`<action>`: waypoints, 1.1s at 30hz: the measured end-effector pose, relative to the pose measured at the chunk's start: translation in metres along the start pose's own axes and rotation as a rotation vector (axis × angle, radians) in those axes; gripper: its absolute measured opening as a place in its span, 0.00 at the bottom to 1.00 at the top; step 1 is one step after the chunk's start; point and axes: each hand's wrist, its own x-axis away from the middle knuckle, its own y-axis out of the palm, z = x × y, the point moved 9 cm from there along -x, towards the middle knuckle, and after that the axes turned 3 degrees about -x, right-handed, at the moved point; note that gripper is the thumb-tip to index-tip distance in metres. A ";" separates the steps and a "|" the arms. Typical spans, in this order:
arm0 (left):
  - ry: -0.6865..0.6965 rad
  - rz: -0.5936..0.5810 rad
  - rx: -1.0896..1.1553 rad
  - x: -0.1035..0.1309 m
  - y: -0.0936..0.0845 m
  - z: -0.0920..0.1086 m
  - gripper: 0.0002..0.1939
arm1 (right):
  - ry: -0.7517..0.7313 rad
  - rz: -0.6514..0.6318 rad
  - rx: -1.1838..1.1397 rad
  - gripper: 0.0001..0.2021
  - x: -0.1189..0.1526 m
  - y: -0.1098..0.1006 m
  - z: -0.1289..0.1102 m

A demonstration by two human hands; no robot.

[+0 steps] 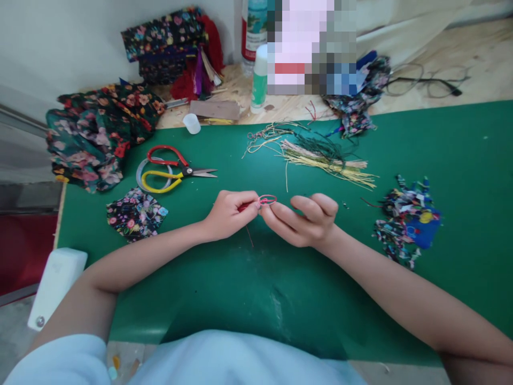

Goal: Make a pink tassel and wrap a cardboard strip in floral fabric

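Note:
My left hand (233, 214) is closed in a pinch on a red cord (267, 200), whose loops stand out between my two hands at the middle of the green mat. A thin loose end of the cord hangs below my left fingers. From the right, the fingertips of my right hand (306, 219) meet the looped part, and its other fingers are curled. Scissors (186, 171) with one red and one yellow handle lie behind and left of my hands, over a clear tape ring (140, 174). Yellow and green cords (328, 163) lie behind my right hand.
Floral fabric (100, 133) is heaped at the back left, with a smaller floral piece (136, 215) nearer. Fabric scraps (409, 219) lie on the mat (240, 299) at right. A green-and-white tube (259, 80), a white cap (192, 123) and glasses (428, 81) are along the back.

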 end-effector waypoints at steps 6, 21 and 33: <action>0.089 -0.095 -0.067 0.000 0.007 0.006 0.14 | -0.050 0.227 0.101 0.07 0.005 -0.015 -0.003; 0.199 -0.133 -0.193 0.000 0.012 0.012 0.15 | 0.441 -0.108 -0.356 0.10 0.021 0.030 0.041; 0.144 -0.229 -0.181 0.000 0.017 0.008 0.16 | 0.301 -0.229 -0.558 0.08 0.014 0.037 0.035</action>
